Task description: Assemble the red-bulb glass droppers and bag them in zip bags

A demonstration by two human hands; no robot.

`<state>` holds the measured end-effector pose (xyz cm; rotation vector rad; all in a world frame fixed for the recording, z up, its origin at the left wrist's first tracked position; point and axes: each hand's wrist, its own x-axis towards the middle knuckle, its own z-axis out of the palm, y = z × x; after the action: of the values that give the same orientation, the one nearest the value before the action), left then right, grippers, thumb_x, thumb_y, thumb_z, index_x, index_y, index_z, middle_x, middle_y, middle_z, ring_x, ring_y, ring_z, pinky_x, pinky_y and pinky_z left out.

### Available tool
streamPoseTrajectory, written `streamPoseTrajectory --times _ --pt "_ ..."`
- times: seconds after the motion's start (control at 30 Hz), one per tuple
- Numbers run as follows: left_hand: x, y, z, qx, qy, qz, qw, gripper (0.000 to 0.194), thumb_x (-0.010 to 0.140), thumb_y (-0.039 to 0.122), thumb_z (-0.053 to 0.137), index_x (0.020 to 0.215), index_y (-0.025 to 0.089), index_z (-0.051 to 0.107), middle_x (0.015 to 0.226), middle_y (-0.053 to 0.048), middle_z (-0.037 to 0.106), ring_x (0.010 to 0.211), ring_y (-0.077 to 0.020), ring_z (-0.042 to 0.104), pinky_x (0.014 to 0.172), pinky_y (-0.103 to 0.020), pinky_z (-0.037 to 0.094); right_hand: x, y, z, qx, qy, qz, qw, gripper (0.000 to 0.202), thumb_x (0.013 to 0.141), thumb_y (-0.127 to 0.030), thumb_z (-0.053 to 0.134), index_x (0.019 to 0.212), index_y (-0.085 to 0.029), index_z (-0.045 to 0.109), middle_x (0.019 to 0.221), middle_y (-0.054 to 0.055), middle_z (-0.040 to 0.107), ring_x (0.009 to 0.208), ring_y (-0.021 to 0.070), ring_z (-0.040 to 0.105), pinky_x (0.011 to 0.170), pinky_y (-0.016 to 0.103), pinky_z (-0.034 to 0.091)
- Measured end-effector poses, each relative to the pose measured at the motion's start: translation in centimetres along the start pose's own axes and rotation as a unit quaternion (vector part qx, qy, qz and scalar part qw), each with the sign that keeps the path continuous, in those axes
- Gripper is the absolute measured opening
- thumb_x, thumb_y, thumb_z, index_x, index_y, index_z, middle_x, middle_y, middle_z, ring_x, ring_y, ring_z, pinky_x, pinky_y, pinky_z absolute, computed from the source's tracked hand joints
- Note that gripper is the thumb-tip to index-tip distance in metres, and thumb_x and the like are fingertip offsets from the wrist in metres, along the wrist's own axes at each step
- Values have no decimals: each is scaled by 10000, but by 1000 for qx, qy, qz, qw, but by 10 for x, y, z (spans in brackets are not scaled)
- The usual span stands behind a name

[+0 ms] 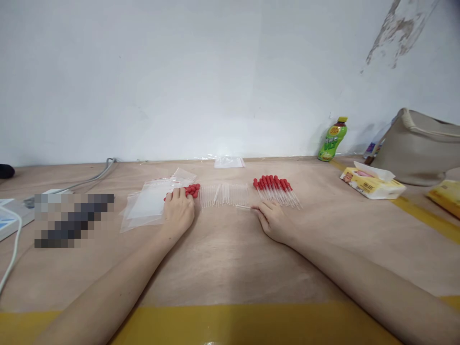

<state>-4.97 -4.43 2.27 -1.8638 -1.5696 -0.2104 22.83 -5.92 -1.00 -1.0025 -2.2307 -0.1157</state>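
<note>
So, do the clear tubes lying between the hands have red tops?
No, the clear tubes between the left hand and right hand show bare ends.

Brown tabletop (pixel 223 263), well filled: red bulbs (pixel 194 190) heaped beside plastic bags (pixel 145 203), clear tubes (pixel 224 194) rowed mid-table, red-topped droppers (pixel 275 184) lined up right! Green bottle (pixel 332 141) stood near wall (pixel 230 81), tissue pack (pixel 370 184) lay near beige bag (pixel 419 148), yellow strip (pixel 230 323) crossed front.

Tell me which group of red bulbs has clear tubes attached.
The right group, beyond the right hand; clear tubes extend from its bulbs. The other group, by the left hand, shows only bulbs.
</note>
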Motion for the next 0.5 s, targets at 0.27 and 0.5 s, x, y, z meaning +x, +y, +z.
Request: streamPoseTrajectory --times 0.27,0.5 --pt "-7 23 -24 -222 38 90 970 224 863 209 372 826 121 575 898 -126 556 882 -255 472 744 -370 383 -2 -1 -1 50 7 36 998 182 864 -169 342 937 -152 508 880 74 582 829 171 530 746 301 404" --pt "-18 53 -18 -481 -59 118 867 196 835 285 486 977 171 560 845 -44 587 762 -162 554 709 -293 441 -2 -2 1 16 -5 -8 1000 239 885 -245 371 1001 -186 571 829 51 600 766 162 533 706 298 383"
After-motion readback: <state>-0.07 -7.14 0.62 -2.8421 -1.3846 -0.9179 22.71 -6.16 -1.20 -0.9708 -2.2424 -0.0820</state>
